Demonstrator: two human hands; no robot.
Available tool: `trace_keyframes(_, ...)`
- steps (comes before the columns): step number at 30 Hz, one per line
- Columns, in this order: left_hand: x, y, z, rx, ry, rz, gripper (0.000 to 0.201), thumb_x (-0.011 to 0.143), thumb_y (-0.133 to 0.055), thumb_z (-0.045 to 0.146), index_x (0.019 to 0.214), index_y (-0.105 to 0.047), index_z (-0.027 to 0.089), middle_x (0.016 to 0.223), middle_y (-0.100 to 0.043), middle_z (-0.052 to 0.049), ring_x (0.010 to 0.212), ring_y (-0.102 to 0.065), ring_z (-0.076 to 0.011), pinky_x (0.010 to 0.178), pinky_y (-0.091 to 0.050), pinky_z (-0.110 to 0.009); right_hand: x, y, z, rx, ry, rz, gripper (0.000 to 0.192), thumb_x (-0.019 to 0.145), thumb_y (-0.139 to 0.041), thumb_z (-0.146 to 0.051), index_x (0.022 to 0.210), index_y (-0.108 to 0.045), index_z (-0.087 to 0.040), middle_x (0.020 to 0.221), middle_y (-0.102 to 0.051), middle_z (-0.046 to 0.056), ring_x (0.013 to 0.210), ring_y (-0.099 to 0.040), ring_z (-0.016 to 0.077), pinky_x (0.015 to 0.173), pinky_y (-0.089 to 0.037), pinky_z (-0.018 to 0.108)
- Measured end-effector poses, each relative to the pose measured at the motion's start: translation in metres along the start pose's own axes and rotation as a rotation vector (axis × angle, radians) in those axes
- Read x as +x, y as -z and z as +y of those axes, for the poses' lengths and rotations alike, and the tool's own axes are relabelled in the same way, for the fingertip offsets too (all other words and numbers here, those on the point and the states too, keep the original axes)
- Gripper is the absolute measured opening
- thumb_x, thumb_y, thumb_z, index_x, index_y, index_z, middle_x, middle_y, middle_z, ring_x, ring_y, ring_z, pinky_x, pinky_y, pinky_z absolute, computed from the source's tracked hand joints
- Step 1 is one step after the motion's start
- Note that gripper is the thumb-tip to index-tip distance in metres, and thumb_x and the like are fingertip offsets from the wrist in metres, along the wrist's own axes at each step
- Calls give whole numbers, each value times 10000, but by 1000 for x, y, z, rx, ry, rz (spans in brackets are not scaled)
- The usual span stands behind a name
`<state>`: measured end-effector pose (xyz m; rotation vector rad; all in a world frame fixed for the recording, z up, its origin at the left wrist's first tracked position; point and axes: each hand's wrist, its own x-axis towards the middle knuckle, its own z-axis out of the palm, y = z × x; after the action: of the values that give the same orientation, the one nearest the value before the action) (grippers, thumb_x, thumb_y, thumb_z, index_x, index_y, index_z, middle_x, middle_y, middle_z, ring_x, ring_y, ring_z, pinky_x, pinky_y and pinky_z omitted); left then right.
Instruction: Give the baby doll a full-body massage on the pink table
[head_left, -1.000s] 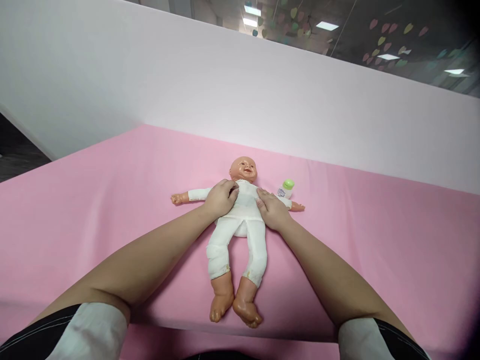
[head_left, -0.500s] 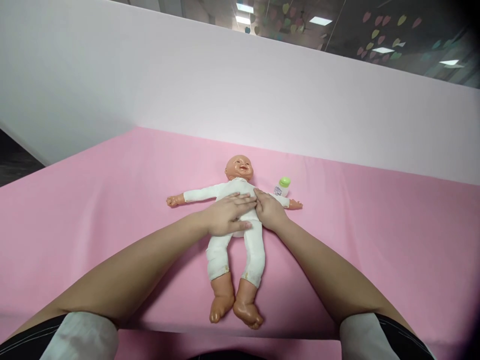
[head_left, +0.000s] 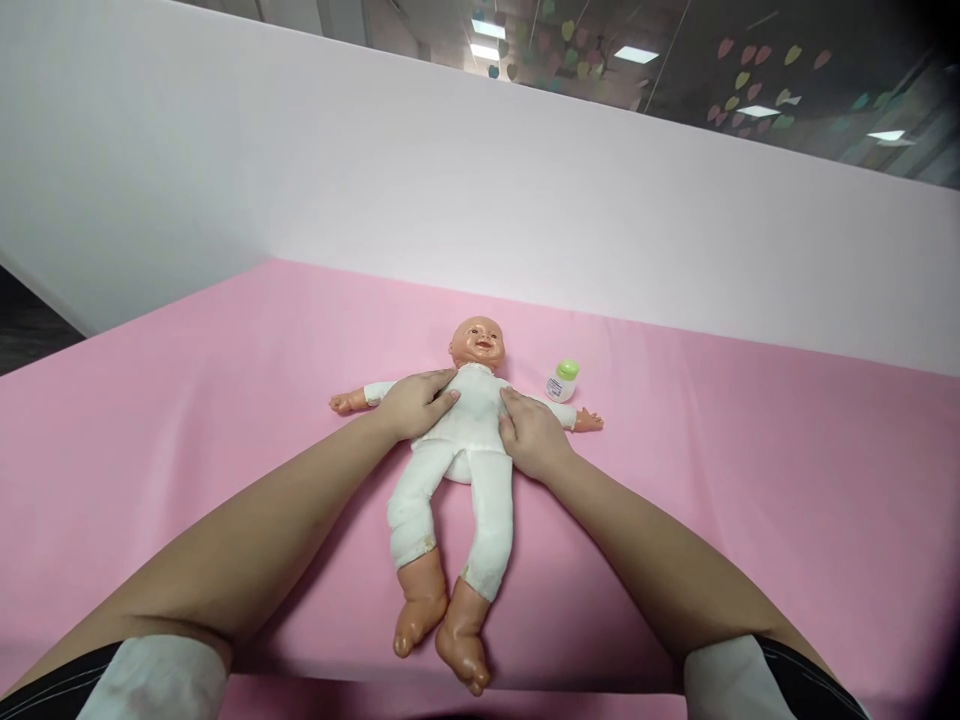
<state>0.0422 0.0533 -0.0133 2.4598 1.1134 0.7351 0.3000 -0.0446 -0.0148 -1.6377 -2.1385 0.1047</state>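
Observation:
A baby doll [head_left: 469, 425] in a white bodysuit lies face up on the pink surface [head_left: 225, 400], arms spread, bare feet toward me. My left hand [head_left: 411, 403] rests flat on the doll's chest near its right shoulder, fingers extended. On the other side of the torso my right hand [head_left: 528, 436] lies on the doll, fingers together and pointing up toward the chest. Neither hand grips anything. A small white bottle with a green cap [head_left: 562, 381] stands just beyond the doll's left arm.
A pale pink partition wall [head_left: 480, 190] rises behind the surface. Above it glass shows ceiling lights and coloured leaf shapes. The surface's left edge [head_left: 45, 360] drops to a dark floor. My forearms stretch from the bottom corners toward the doll.
My left hand slid from across the doll's belly back up to its right shoulder. The right hand stayed on the torso. The doll's legs have swung slightly to the left.

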Motion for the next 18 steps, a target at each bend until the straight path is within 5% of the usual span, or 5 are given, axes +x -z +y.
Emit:
trace_keyframes(5,1,-1,0,10,-1,-14,666,1060,-477,585,1594,-628,217,1612,-642,-107,1501,-609,-356,1269,-458,-496,-17,13,-22,88,251,52,513,1090,-471,-333,1515,-677,-133,1602,-652,154,1557,-563,316,1341,-407,535)
trace_keyframes(10,1,-2,3,60,4,-30,677,1069,-448,574,1597,-611,184,1617,-633,-136,1497,-610,-364,1267,-457,-503,-33,20,-47,264,684,-175,579,1123,-508,-507,1599,-600,-190,1655,-608,120,1622,-487,268,1388,-318,508)
trace_keyframes(15,3,-5,1,122,-28,-71,700,1075,-436,558,1630,-550,148,1663,-579,-179,1553,-551,-365,1299,-425,-505,-18,14,-27,159,567,-250,921,1048,-584,-733,1751,-363,-181,1778,-418,180,1717,-287,357,1414,-118,644)
trace_keyframes(18,3,-7,1,130,-33,-73,688,1072,-457,550,1618,-555,143,1653,-588,-184,1547,-558,-359,1305,-419,-492,-3,10,-4,108,470,-251,926,1074,-514,-744,1780,-283,-191,1829,-299,171,1742,-197,363,1409,-98,667)
